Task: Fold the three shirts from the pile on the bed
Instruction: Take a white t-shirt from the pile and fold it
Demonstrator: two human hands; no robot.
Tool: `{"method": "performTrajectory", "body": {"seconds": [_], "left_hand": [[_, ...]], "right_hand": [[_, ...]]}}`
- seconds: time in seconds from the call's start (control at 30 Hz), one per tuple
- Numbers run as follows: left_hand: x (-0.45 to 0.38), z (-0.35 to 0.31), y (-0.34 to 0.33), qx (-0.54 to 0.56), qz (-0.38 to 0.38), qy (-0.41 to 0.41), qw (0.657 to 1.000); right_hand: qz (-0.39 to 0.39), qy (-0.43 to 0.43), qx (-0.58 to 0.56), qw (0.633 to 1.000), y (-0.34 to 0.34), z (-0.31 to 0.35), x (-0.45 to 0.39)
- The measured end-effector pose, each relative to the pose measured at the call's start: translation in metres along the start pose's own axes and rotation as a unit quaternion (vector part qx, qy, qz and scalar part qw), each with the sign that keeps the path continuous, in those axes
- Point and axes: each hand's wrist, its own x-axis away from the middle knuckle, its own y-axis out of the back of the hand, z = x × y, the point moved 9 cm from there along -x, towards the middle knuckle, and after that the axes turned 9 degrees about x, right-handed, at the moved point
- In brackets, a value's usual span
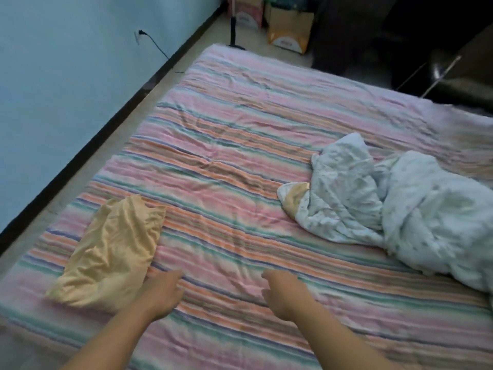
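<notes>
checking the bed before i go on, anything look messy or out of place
The yellow shirt at the left edge lies rumpled, not squarely folded. The pale blue pile on the right is still a crumpled heap. The striped bedcover is wrinkled. Nothing looks spilled or damaged.

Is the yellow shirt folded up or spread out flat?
Folded. The yellow shirt lies as a small, wrinkly bundle on the striped bed, no sleeves spread out.
</notes>
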Motion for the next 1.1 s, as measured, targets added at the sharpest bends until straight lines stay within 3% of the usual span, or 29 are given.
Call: {"method": "performTrajectory", "body": {"seconds": [0.3,0.5,0.67,0.87,1.1], "left_hand": [[0.076,-0.239,-0.137,-0.064,0.093,-0.104,0.988],[0.119,-0.354,-0.236,-0.098,0.137,-0.140,0.976],[0.138,-0.404,-0.293,-0.125,0.161,-0.136,0.970],[0.146,-0.440,-0.340,-0.145,0.171,-0.145,0.964],[0.133,-0.444,-0.362,-0.154,0.152,-0.121,0.969]], "right_hand": [[-0.025,-0.106,-0.105,0.989,-0.061,-0.245,0.145],[-0.029,-0.204,-0.194,0.959,-0.129,-0.401,0.236],[-0.024,-0.269,-0.254,0.929,-0.185,-0.499,0.295],[-0.009,-0.296,-0.170,0.940,-0.238,-0.574,0.318],[-0.018,-0.283,-0.314,0.906,-0.264,-0.621,0.262]]}}
